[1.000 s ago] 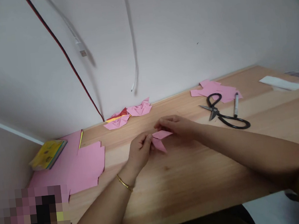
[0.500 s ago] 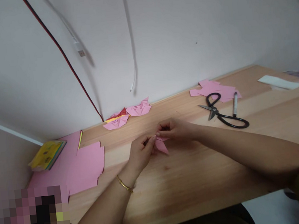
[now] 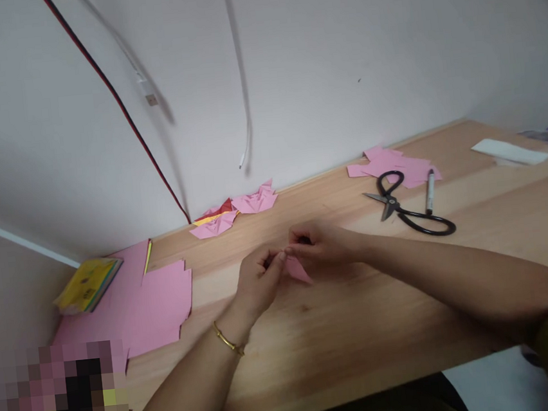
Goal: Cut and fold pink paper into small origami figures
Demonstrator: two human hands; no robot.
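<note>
A small piece of folded pink paper (image 3: 299, 270) is pinched between my two hands above the middle of the wooden table (image 3: 364, 339). My left hand (image 3: 260, 278), with a gold bangle at the wrist, grips it between thumb and forefinger. Its fingertips meet those of my right hand (image 3: 319, 243), which pinches the same paper from the other side. A pointed flap hangs down below the fingers; the upper part of the paper is hidden by them.
Folded pink paper shapes (image 3: 254, 199) lie against the wall. Black-handled scissors (image 3: 391, 204), a marker (image 3: 430, 192) and pink paper pieces (image 3: 403, 166) are at right. At left, large pink sheets (image 3: 160, 307) carry a yellow packet (image 3: 88, 285). Cables (image 3: 245, 105) hang by the wall.
My right hand has shifted slightly down and turned at the paper. Less of the pink paper shows beneath the fingers now. My left hand stays nearly in place.
</note>
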